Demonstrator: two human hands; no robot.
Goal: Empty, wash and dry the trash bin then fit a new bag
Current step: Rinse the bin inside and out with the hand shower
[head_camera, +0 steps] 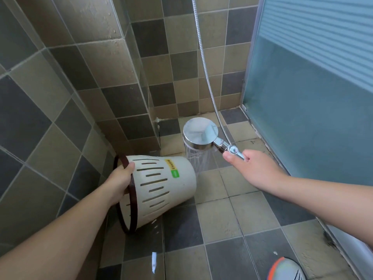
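While it lies tipped on its side at lower centre-left, one cream slotted trash bin (161, 188) is gripped at its dark rim by the left hand (119, 180). The right hand (256, 166) grasps one spraying shower head (200, 133); one shoe (286, 269) shows lower right.

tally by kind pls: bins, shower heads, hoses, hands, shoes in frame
Bins: 1, the cream trash bin, tipped on its side
Shower heads: 1, the chrome shower head, spraying
Hoses: 1, the metal hose
Hands: 2, left hand on the bin rim, right hand on the shower handle
Shoes: 1, the shoe
Total: 6
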